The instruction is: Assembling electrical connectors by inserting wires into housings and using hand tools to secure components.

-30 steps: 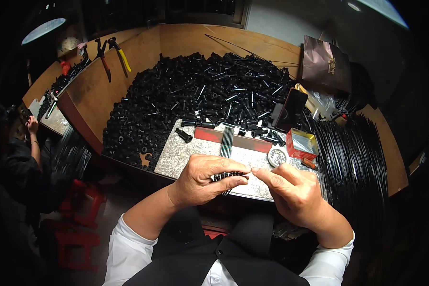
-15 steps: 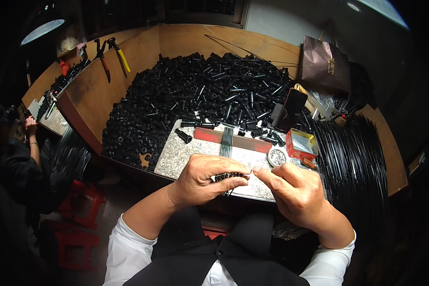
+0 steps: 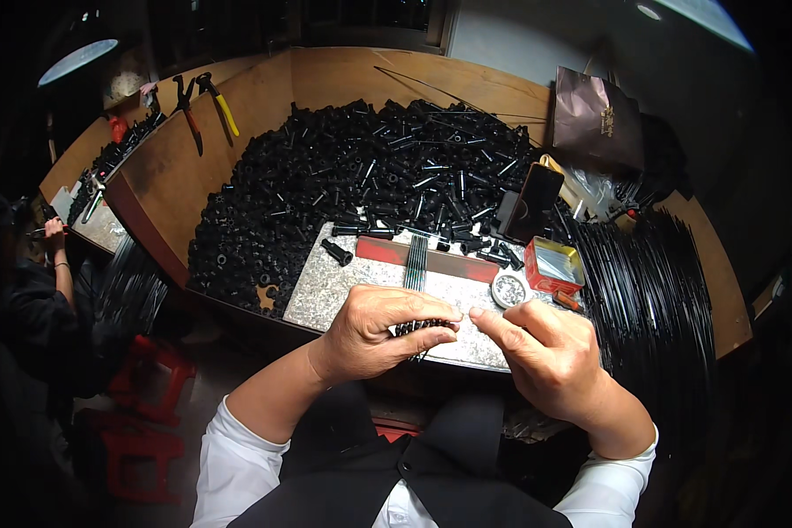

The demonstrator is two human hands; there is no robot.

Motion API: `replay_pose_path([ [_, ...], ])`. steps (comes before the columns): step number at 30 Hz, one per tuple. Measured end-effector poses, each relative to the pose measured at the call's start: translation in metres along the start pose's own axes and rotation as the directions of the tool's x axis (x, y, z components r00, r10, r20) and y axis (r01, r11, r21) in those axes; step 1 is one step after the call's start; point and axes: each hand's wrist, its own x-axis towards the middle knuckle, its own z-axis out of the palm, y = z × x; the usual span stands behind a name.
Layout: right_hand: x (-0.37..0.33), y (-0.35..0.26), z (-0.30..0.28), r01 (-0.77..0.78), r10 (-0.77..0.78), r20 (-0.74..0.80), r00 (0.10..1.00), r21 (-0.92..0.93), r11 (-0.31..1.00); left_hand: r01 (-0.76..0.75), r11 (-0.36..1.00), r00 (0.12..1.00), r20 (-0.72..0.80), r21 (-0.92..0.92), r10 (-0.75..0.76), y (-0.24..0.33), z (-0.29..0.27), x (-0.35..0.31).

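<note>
A flat row of thin dark rods (image 3: 416,264) lies across a red bar (image 3: 466,266) on the speckled worktop, its near ends running into my left hand (image 3: 374,324). That hand is closed, with thumb and fingers clamped on the row, and dark, ridged ends show between them. Just right of its fingertips, with a small gap, is my right hand (image 3: 546,348). Its fingers are curled and the thumb and forefinger seem pinched; whatever they hold is too small to make out. A round white dish (image 3: 509,289) of tiny shiny pieces sits beyond the right hand.
A heap of black tubular parts (image 3: 326,176) fills the wooden-walled bench. At right are a red tin (image 3: 554,266), a phone (image 3: 537,201), a paper bag (image 3: 597,123) and a thick bundle of black rods (image 3: 647,299). Pliers (image 3: 218,104) hang at left; another person's hand (image 3: 55,231) works beyond.
My right fingertips have drawn slightly away from my left ones, widening the small gap. My left hand keeps its grip on the rods. The view has shifted very slightly.
</note>
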Motion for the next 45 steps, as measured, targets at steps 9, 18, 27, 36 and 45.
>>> replay_pose_path([
  [9,0.004,-0.005,-0.003,-0.02,0.015,0.07,0.997,0.07,0.997,0.013,1.0,0.999,-0.04,-0.007,-0.013,-0.001,0.003,0.0],
  [18,0.004,-0.003,-0.007,-0.099,0.089,0.074,0.993,0.145,0.984,-0.006,1.0,1.0,0.0,-0.023,0.006,-0.003,0.005,0.003],
  [27,0.009,0.0,-0.012,0.053,-0.054,0.04,0.998,0.019,0.998,-0.08,0.997,0.996,0.041,0.025,0.079,-0.01,0.007,0.005],
  [36,0.028,-0.01,0.007,-0.028,0.044,-0.03,0.999,0.407,0.913,-0.121,0.992,0.991,0.061,0.024,0.119,-0.015,0.008,0.003],
  [45,0.035,-0.003,0.016,-0.138,0.104,0.103,0.989,0.424,0.895,0.056,0.87,0.904,0.344,0.49,-0.252,-0.077,0.028,-0.068],
])
